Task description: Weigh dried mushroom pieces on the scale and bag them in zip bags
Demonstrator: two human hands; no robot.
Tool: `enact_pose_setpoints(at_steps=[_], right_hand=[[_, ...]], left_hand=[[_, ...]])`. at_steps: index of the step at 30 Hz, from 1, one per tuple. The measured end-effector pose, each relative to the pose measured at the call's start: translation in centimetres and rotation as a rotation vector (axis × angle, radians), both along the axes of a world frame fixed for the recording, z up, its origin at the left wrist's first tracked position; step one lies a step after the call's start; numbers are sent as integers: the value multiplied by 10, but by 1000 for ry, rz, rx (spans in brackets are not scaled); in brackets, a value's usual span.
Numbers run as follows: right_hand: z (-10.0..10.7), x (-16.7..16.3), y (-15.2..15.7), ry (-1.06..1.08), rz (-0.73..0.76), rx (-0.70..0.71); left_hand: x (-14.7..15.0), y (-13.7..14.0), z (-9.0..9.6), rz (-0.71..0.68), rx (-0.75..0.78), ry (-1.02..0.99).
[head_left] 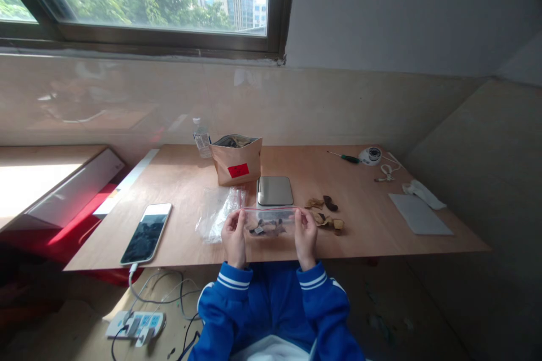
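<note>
Between my two hands is a clear zip bag (271, 224) with a red seal line along its top edge and dark and tan dried pieces inside. My left hand (234, 235) pinches its upper left corner. At the upper right corner, my right hand (305, 235) pinches it the same way. Just beyond the bag lies a small scale with a silver plate (274, 190), its front part hidden by the bag. Brown dried pieces (328, 218) lie loose on the table to the right of my right hand. Crumpled clear plastic bags (217, 215) are left of my left hand.
An open brown paper pouch (237, 163) with a red label stands behind the scale, beside a plastic bottle (201, 138). A phone (147, 234) on a cable lies left. Right are a screwdriver (349, 158), a white dome camera (370, 156) and a white sheet (419, 214). Below sits a power strip (135, 324).
</note>
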State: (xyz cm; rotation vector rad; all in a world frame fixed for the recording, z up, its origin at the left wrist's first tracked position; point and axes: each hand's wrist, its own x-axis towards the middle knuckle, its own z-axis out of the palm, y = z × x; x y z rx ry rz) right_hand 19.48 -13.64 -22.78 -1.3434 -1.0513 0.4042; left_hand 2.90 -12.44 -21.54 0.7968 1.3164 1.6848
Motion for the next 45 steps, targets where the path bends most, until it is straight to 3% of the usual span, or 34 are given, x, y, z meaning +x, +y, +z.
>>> enact_pose_setpoints(at_steps=[4,6,8,12,16,23,30,40,45], right_hand=[[30,-7,-3,-430,-142,40],[51,-15,-4,-638,-27,36],[70,-24,-3,-814,182,-2],[86,-34,5,-996,410,-121],[85,-32,16,-1046,518,-113],[73,-36,22,-1137,433,-42],[64,-33,17,-1142,406,-69],[58,-24,21,-1211,445,-8],[55,-13,20,-1191,458,-21]], left_hand=[[0,-3,4,-72,59,74],[-1,-5,6,-123,104,114],[-2,-5,7,-154,138,147],[-3,-6,5,-159,159,232],[-3,-8,6,-150,173,338],[1,-11,14,-143,246,499],[-1,-9,6,-78,221,456],[-8,-6,8,-254,224,548],[-15,-4,6,-170,220,563]])
